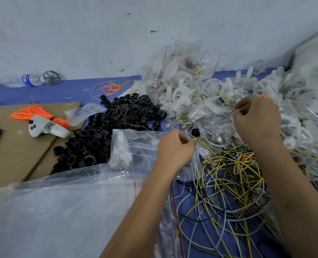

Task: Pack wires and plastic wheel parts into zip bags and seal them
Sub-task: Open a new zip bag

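Your left hand [175, 146] pinches the edge of a small clear zip bag [215, 123], fingers curled on the plastic near the middle of the view. Your right hand [256, 118], at about two o'clock from the left, pinches the same bag's far edge between thumb and fingertips, along with what looks like a thin wire; you cannot tell exactly which. The bag hangs between both hands above the blue surface [61, 92], with small metal bits showing through it.

At five o'clock from your hands lies a tangle of yellow, black and white wires [228, 183]. At one o'clock, a heap of white plastic wheels [191, 90] mixes with filled bags. At nine o'clock sits a pile of black rings [108, 127]. A stack of large clear bags [61, 202] spreads at seven o'clock. Farther left, on cardboard [5, 155], a bundle of orange wires [39, 114] touches a white controller [46, 127]. A water bottle [27, 80] lies near the wall.
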